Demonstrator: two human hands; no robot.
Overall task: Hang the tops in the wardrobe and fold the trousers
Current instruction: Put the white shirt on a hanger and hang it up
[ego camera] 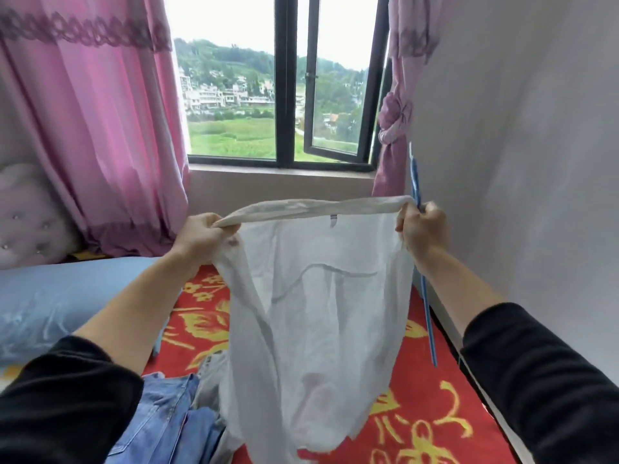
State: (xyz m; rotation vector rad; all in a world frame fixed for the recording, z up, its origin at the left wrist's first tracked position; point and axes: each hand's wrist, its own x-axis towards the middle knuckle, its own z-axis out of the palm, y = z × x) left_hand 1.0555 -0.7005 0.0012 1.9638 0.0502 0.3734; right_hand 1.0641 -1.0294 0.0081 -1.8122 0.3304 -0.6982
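Black sleeves (60, 406) fill both lower corners, with bare forearms reaching forward to a sheer white top (318, 313), which is held up in the air at the centre. At the top's left edge, the left hand (201, 234) has its fingers clenched around bunched fabric. At the right edge, the right hand (423, 229) grasps the fabric together with a blue hanger (424, 296), whose thin bar slants down just right of the top. The upper edge of the top is stretched taut between the two hands, and the rest hangs loose. Below and behind the top lies a bed cover (435, 413), red with yellow flowers. Below and left of the top, blue jeans (160, 416) lie crumpled on the cover. Further left is a pale blue pillow (50, 296). Above the top is a dark-framed window (284, 95), partly ajar, flanked by pink curtains (100, 128). To the right of the top stands a plain white wall (519, 162).
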